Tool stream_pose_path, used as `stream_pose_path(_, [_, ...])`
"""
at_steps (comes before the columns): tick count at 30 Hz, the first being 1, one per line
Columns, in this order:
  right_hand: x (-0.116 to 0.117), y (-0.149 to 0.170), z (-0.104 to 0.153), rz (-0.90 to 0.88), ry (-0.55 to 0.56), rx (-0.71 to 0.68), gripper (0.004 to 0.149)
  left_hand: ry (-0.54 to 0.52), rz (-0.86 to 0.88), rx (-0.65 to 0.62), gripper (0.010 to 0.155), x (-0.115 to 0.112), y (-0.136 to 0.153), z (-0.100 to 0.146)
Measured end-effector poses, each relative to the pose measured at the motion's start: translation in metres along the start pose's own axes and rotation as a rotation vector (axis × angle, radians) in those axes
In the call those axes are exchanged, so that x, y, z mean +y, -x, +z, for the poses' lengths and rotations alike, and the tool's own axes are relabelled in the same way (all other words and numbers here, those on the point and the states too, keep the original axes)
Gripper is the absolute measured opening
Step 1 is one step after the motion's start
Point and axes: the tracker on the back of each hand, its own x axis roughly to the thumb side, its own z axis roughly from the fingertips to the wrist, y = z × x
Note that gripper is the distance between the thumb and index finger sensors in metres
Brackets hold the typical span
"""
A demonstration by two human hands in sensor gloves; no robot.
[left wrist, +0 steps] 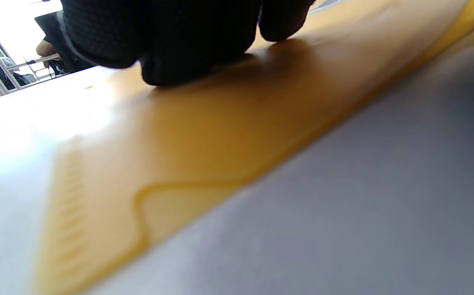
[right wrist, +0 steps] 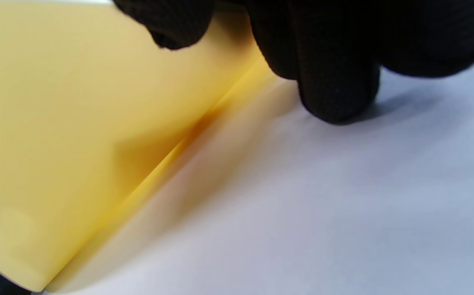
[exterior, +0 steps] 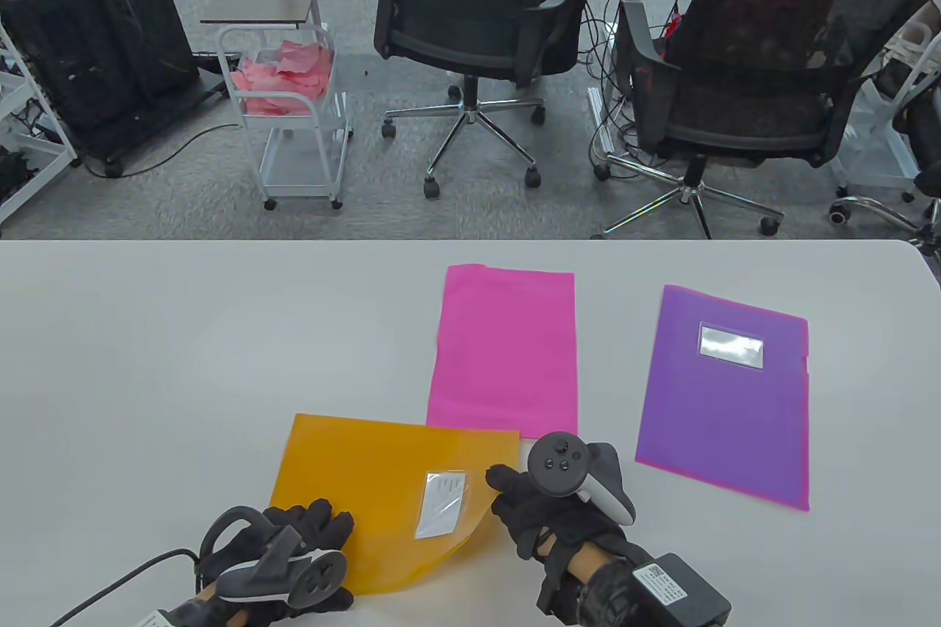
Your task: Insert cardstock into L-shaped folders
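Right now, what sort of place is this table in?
Probably an office or lab workspace: two mesh office chairs on grey carpet, cables under a desk, and a wheeled cart holding pink sheets.

Both hands wear black textured gloves. Left hand (exterior: 283, 557): dark grey tracker, black cable. Right hand (exterior: 551, 517): black-and-white tracker, labelled black wrist box.

- White table (exterior: 147, 333).
- Orange folder (exterior: 353, 487) at the near edge, its right side curled up.
- Pink sheet (exterior: 503, 348) mid-table.
- Purple folder (exterior: 724, 399) toward the right edge.
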Motion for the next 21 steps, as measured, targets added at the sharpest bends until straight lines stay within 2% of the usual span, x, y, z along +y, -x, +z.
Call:
stream_pose_path(4, [-0.001, 0.003, -0.001, -0.018, -0.010, 0.009, 0.057, 0.012, 0.044, -0.012, 0.081, 0.001, 0.003, 0.000])
stream_pose_path(8, [0.001, 0.001, -0.001, 0.001, -0.039, -0.009, 0.058, -0.004, 0.064, 0.045, 0.064, 0.000, 0.003, -0.002])
stream_pose_path(10, [0.002, -0.001, -0.002, 0.032, -0.098, -0.031, 0.058, -0.014, 0.004, 0.047, 0.061, 0.000, 0.003, -0.002])
stream_pose_path(12, [-0.001, -0.004, -0.002, 0.126, -0.143, -0.041, 0.059, -0.006, 0.062, 0.067, 0.059, 0.001, 0.007, -0.002])
stream_pose_path(14, [-0.008, -0.005, -0.001, 0.237, -0.104, -0.018, 0.059, 0.029, 0.117, 0.085, 0.057, 0.004, 0.012, -0.003])
stream_pose_path(16, [-0.020, -0.003, 0.000, 0.334, -0.006, 0.016, 0.059, 0.059, 0.151, 0.093, 0.056, 0.005, 0.016, -0.003])
stream_pose_path(19, [-0.034, 0.006, -0.008, 0.362, 0.134, 0.097, 0.064, 0.106, 0.216, 0.111, 0.056, 0.006, 0.023, -0.002])
stream_pose_path(21, [-0.038, 0.013, -0.020, 0.392, 0.124, 0.179, 0.073, 0.121, 0.244, 0.117, 0.056, 0.006, 0.027, -0.002])
